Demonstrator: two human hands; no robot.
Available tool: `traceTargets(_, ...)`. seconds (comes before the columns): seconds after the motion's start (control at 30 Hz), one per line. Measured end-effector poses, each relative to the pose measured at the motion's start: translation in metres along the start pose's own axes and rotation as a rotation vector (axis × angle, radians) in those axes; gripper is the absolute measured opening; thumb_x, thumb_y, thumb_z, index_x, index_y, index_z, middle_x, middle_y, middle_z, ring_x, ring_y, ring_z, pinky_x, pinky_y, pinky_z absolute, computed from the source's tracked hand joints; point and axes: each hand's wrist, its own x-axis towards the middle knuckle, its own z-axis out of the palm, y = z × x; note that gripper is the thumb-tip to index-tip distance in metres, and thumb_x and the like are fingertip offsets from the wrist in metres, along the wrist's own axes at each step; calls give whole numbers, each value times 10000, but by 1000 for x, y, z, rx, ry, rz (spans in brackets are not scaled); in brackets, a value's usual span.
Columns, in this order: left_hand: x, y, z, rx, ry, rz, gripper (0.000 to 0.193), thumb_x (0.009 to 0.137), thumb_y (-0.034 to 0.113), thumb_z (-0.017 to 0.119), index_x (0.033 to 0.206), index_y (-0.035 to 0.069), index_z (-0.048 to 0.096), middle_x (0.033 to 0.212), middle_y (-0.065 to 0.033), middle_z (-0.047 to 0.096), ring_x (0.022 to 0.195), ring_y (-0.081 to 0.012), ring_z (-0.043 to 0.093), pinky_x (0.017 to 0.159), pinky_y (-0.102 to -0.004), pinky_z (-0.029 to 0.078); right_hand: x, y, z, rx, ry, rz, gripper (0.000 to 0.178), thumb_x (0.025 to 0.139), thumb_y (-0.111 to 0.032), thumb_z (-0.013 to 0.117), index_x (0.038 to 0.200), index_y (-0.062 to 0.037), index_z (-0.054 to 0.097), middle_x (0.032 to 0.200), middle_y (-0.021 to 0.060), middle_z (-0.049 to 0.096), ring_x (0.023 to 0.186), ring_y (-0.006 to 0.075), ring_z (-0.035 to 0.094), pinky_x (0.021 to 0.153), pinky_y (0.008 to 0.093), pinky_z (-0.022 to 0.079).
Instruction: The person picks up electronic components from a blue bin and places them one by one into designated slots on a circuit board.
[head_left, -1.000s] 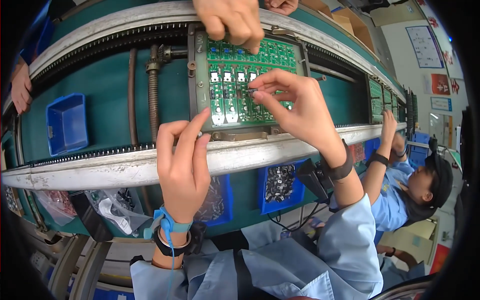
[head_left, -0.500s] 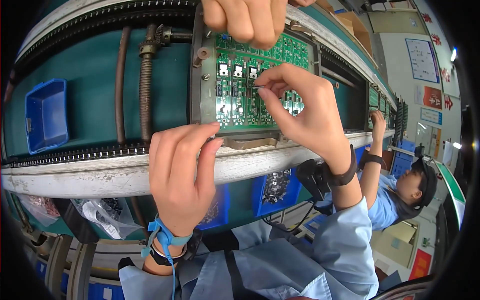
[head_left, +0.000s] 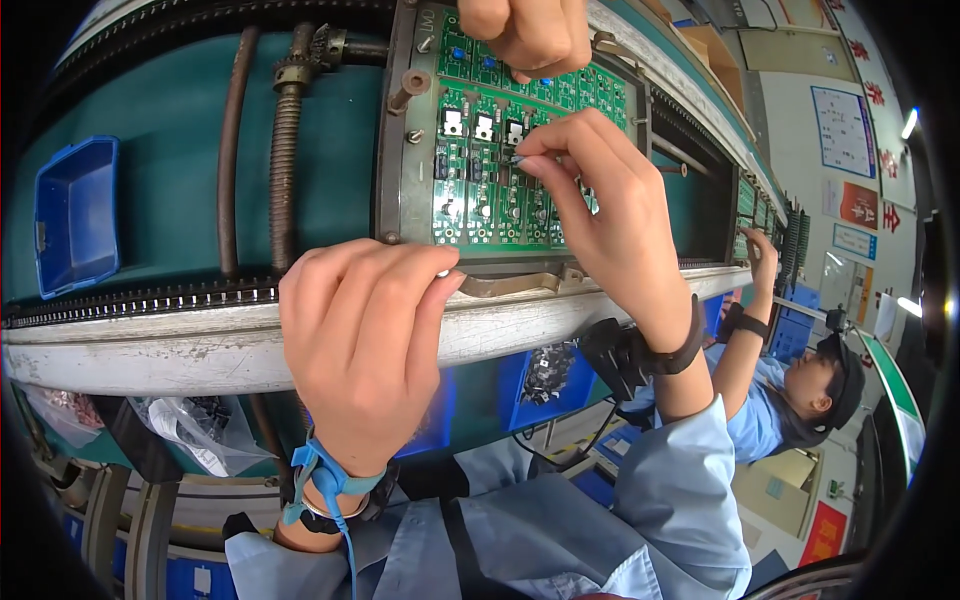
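Note:
A panel of green circuit boards sits in a metal frame in front of me. My right hand is closed in a pinch over its middle, holding a small dark electronic component at the boards' surface, just below a row of upright parts with bright metal tabs. My left hand rests at the frame's near edge beside a curved metal clip. Its thumb and forefinger pinch something tiny; only a whitish bit shows, the rest hidden by the fingers.
Another person's hand is over the far boards, near small blue parts. A blue bin stands at left, beside a rod and threaded shaft. Below the white rail are a bin of dark parts and plastic bags. A co-worker works at right.
The other person's hand has shifted right, uncovering blue parts on the far boards. My right hand stays pinched at nearly the same spot. The left fingers have closed tighter, and the view has shifted slightly.

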Motion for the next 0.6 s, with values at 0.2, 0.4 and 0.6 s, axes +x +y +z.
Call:
traceTargets(0.2, 1, 2, 1, 58, 44, -58, 164, 782, 48, 740, 927, 57, 664, 853, -52, 674, 950, -293, 655, 868, -402, 464, -1, -1, 5, -14, 5, 7, 112, 841, 39, 653, 929, 8, 591, 841, 110, 603, 682, 234, 587, 614, 310, 475)
traceTargets(0.4, 0, 4, 4, 18, 45, -134, 127, 802, 37, 731, 913, 36, 671, 816, -71, 673, 1013, -342, 676, 896, -422, 504, -2, 1, 11, -9, 22, 28, 117, 859, 43, 640, 949, 14, 571, 853, 108, 610, 686, 230, 602, 616, 307, 485)
traceTargets(0.6, 1, 6, 1, -36, -30, -161, 118, 829, -59, 676, 933, -7, 658, 900, -96, 704, 1073, -324, 665, 853, -371, 515, -3, 4, 15, 23, 27, 36, 106, 876, 39, 634, 955, 14, 569, 871, 99, 624, 688, 205, 623, 606, 287, 494)
